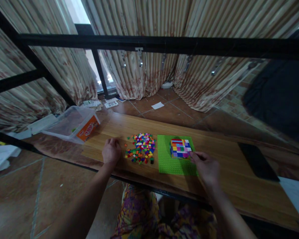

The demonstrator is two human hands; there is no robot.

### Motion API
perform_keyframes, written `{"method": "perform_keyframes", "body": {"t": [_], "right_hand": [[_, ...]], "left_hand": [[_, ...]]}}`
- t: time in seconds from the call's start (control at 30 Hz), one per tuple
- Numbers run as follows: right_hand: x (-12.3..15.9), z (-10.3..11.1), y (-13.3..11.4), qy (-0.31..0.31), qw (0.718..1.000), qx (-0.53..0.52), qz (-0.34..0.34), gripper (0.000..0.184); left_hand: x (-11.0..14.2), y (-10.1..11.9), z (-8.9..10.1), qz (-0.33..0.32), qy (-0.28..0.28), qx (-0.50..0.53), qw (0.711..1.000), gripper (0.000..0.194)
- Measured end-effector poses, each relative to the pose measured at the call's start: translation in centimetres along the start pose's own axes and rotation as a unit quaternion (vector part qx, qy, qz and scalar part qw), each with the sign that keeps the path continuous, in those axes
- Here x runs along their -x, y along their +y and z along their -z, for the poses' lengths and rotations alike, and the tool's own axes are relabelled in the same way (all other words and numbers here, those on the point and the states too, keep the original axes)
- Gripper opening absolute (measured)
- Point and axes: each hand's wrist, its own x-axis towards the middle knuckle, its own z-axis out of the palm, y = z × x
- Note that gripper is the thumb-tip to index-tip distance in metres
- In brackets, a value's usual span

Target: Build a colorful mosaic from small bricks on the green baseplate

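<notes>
A green baseplate (170, 163) lies on the wooden table (229, 172), with a block of many-coloured small bricks (180, 148) built on its far right part. To its left lies a loose pile of small coloured bricks (141, 148). My left hand (111, 152) rests on the table just left of that pile, its fingers curled under into a loose fist. My right hand (206, 167) sits at the baseplate's right edge, its fingertips pinched together against the near right corner of the built block.
A clear plastic tub (73, 124) with an orange label stands at the table's far left. A black flat object (257, 161) lies at the right, with white paper (297, 197) beyond it. A black metal frame (149, 44) crosses overhead. Curtains hang behind.
</notes>
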Motion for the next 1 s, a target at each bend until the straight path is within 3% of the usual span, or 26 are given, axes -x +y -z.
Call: {"method": "perform_keyframes", "body": {"t": [0.23, 0.4, 0.7, 0.83, 1.0], "right_hand": [[-1.7, 2.2, -0.4, 0.010, 0.990, 0.134, 0.037, 0.046], [-2.5, 2.5, 0.3, -0.034, 0.978, 0.195, 0.063, 0.047], [-2.8, 1.7, 1.4, -0.073, 0.980, 0.179, 0.056, 0.044], [-4.3, 3.0, 2.6, -0.079, 0.983, 0.154, 0.059, 0.043], [-6.1, 5.0, 3.2, -0.163, 0.981, 0.088, 0.059, 0.037]], "left_hand": [[0.0, 0.0, 0.1, 0.000, -0.006, 0.003, 1.000, 0.028], [0.0, 0.0, 0.0, 0.001, -0.001, 0.004, 1.000, 0.029], [0.0, 0.0, 0.1, -0.001, -0.003, -0.001, 1.000, 0.028], [0.0, 0.1, 0.2, 0.007, -0.010, 0.003, 1.000, 0.029], [0.0, 0.0, 0.1, 0.006, -0.011, 0.007, 1.000, 0.029]]}}
